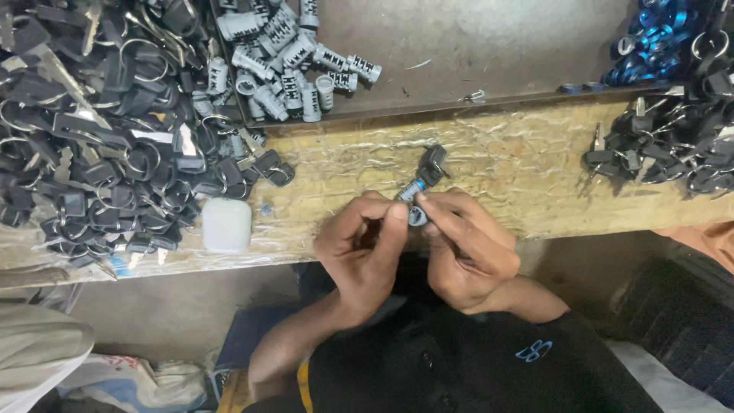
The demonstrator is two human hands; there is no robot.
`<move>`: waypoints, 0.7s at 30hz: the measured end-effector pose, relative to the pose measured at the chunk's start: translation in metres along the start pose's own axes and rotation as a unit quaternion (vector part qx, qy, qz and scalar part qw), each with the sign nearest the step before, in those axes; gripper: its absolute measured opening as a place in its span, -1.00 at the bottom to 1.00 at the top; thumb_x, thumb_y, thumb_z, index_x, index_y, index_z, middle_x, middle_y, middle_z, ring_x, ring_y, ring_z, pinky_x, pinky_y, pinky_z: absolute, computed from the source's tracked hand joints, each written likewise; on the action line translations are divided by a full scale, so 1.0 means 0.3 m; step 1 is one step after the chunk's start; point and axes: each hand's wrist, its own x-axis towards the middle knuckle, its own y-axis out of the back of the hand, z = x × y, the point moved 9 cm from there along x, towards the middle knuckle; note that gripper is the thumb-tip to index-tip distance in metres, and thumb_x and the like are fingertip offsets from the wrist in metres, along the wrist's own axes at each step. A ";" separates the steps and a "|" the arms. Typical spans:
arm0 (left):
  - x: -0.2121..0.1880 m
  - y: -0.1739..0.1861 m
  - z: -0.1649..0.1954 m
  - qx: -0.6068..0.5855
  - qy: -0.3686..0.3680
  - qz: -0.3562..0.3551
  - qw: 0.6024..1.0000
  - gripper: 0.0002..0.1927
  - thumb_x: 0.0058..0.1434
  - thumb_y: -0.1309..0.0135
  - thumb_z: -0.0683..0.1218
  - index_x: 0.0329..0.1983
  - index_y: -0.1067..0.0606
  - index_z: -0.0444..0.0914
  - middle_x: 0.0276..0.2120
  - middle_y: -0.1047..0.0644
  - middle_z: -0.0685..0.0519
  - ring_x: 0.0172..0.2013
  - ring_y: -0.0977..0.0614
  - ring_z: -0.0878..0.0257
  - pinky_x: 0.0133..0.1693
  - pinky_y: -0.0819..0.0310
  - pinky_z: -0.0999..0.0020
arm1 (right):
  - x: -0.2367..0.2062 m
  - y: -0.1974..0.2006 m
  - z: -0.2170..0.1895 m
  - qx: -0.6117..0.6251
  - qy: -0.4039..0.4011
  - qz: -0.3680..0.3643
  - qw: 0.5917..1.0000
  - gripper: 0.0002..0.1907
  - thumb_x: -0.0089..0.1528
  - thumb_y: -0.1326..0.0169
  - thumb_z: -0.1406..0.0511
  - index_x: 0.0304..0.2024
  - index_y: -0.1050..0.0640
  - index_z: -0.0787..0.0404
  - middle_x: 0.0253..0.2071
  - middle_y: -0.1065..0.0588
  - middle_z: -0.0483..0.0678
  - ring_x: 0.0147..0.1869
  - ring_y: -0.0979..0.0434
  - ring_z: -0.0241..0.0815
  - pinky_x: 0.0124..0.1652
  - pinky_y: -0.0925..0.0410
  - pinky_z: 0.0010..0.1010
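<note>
Both hands meet over the front edge of a wooden bench (520,168). My left hand (361,248) and my right hand (468,252) pinch a small lock cylinder (413,200) with a blue ring. A black-headed key (433,164) sticks out of its far end, pointing away from me. My fingertips cover the near end of the cylinder.
A big heap of black-headed keys on rings (99,130) fills the left of the bench. Grey lock cylinders (287,65) lie in a dark metal tray (489,46). Blue rings (657,42) and more keys (673,141) sit at the right. A white plastic block (226,225) stands near the bench's front edge.
</note>
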 end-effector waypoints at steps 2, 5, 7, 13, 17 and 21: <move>0.008 -0.004 0.066 0.080 -0.063 -0.035 0.994 -0.97 0.42 -0.11 -0.27 -0.18 -0.51 -0.37 -0.41 -0.47 0.12 -0.46 -0.36 0.46 -0.40 -0.20 0.52 | -0.011 0.004 -0.005 0.001 0.023 0.017 1.000 -0.75 0.29 -0.09 0.62 0.02 -0.56 0.44 -0.12 -0.57 0.25 -0.15 -0.62 -0.07 -0.21 -0.45 -0.50; 0.028 -0.006 0.158 0.180 -0.149 -0.060 0.970 -0.96 0.37 -0.16 -0.28 -0.18 -0.52 -0.38 -0.39 -0.50 0.06 -0.47 -0.42 0.45 -0.42 -0.27 0.51 | -0.032 -0.012 -0.003 0.006 0.042 0.026 0.999 -0.76 0.30 -0.06 0.63 0.01 -0.55 0.46 -0.14 -0.55 0.26 -0.20 -0.59 -0.09 -0.25 -0.45 -0.48; 0.048 -0.006 0.178 0.194 -0.149 -0.079 0.966 -0.94 0.35 -0.18 -0.29 -0.21 -0.51 -0.37 -0.42 -0.48 0.08 -0.50 -0.41 0.46 -0.45 -0.25 0.51 | -0.043 -0.021 -0.004 0.004 0.051 0.039 0.998 -0.76 0.29 -0.06 0.64 0.01 -0.54 0.47 -0.14 -0.55 0.26 -0.22 -0.57 -0.09 -0.26 -0.44 -0.48; 0.075 -0.007 0.184 0.188 -0.097 -0.149 0.966 -0.91 0.34 -0.22 -0.29 -0.23 -0.51 -0.35 -0.45 -0.43 0.10 -0.50 -0.38 0.46 -0.44 -0.24 0.52 | -0.026 -0.017 -0.038 -0.020 0.107 0.051 0.993 -0.71 0.26 -0.05 0.67 0.02 -0.53 0.48 -0.14 -0.53 0.27 -0.21 -0.57 -0.05 -0.22 -0.44 -0.41; 0.084 -0.010 0.196 0.248 -0.100 -0.176 0.948 -0.90 0.31 -0.25 -0.28 -0.24 -0.52 -0.35 -0.46 -0.45 0.07 -0.53 -0.41 0.41 -0.46 -0.29 0.47 | -0.008 -0.020 -0.052 -0.019 0.138 0.033 0.990 -0.65 0.15 0.01 0.71 -0.02 -0.54 0.52 -0.19 -0.54 0.30 -0.29 -0.55 -0.07 -0.26 -0.42 -0.41; 0.028 -0.087 0.294 0.393 -0.341 -0.176 0.836 -0.80 0.23 -0.22 -0.31 -0.13 -0.49 -0.48 -0.25 -0.53 -0.14 -0.33 -0.62 0.03 -0.36 -0.48 0.24 | -0.011 -0.002 -0.012 0.005 0.099 0.042 0.994 -0.64 0.21 -0.04 0.71 0.04 -0.53 0.45 -0.09 -0.55 0.27 -0.20 -0.63 -0.02 -0.20 -0.47 -0.40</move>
